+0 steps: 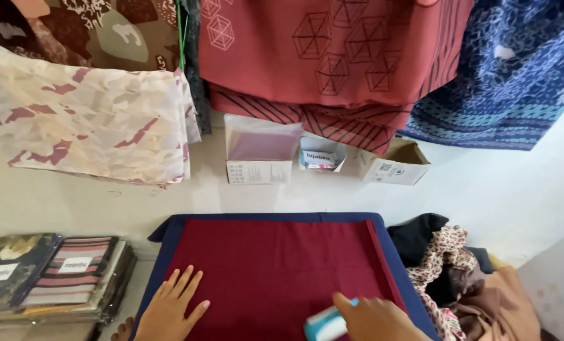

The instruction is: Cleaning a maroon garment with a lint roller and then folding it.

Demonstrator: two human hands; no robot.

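A dark red cloth (275, 271) lies flat, a small blue-white block (325, 326) on it.

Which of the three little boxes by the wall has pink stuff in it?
The leftmost box, the biggest one, holds pink sheets; the other two show none.

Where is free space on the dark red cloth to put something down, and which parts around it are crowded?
The dark red cloth is bare between the left hand, lying flat, and the right hand, which holds a light blue object, and up to its far edge. Crowded: packaged fabrics to the left, a clothes heap to the right.
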